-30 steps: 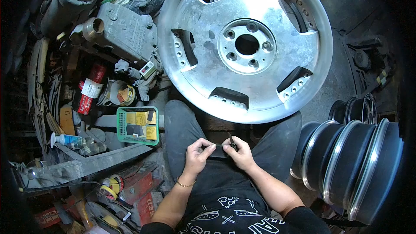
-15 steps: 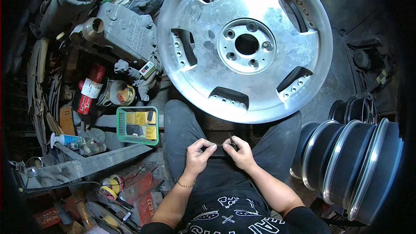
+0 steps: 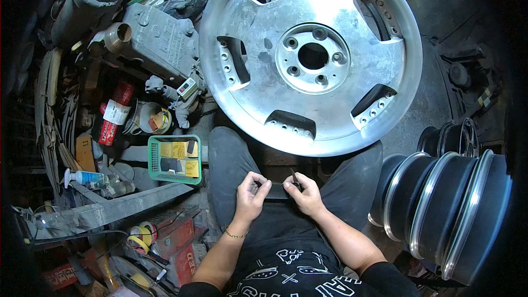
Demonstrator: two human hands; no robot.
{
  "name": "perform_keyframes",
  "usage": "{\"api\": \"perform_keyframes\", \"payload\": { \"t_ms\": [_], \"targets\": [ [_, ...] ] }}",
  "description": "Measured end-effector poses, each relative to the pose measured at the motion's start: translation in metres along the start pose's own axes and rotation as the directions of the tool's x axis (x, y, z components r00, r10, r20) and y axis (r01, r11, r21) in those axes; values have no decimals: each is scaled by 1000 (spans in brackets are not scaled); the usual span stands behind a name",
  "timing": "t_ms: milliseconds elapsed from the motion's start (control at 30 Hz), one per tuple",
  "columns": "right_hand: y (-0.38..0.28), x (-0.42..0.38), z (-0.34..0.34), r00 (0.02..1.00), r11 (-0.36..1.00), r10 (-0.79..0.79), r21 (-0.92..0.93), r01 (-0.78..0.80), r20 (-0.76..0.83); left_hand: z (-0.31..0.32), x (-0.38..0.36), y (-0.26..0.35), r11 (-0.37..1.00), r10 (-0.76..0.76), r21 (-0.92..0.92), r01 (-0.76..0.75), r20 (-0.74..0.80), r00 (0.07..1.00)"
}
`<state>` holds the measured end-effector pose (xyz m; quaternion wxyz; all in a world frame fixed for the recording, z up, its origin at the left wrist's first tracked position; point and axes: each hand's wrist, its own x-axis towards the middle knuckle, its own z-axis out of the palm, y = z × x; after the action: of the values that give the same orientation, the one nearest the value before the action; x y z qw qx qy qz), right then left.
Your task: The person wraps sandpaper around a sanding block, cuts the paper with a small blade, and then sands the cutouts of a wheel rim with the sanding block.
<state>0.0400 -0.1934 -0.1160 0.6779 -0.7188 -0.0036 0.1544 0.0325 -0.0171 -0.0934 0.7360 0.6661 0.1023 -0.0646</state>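
While my right hand (image 3: pixel 305 195) is closed on a slim dark tool (image 3: pixel 294 175) pointing toward the wheel (image 3: pixel 309 86), my left hand (image 3: pixel 251 194) pinches a thin piece (image 3: pixel 277 183) lying crosswise between both hands.

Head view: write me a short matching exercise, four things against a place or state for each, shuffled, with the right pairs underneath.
Things
1. Right hand
2. Silver wheel
3. Green basket
4. Bracelet

Places and states
A. Worn around the left wrist
B. Closed on a slender dark object
C. On the picture's left side, with yellow pieces inside
D. At the top middle of the picture, with a round hole at its centre

Right pairs: 1-B, 2-D, 3-C, 4-A
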Motion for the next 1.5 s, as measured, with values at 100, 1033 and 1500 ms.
{"api": "perform_keyframes", "payload": {
  "t_ms": [100, 1033, 1500],
  "targets": [
    [0, 0, 0, 1000, 1000, -7, 0, 7, 0, -3, 0, -4, 999, -17, 39, 17, 0, 1000],
    [-3, 0, -2, 996, 1000, 17, -20, -16, 88, -3, 0, -2, 1000, 19, 5, -19, 4, 1000],
    [-4, 0, 1, 997, 995, 59, 83, -62, 39, 4, 0, 3, 1000, -15, 7, 14, 23, 1000]
  ]
}}
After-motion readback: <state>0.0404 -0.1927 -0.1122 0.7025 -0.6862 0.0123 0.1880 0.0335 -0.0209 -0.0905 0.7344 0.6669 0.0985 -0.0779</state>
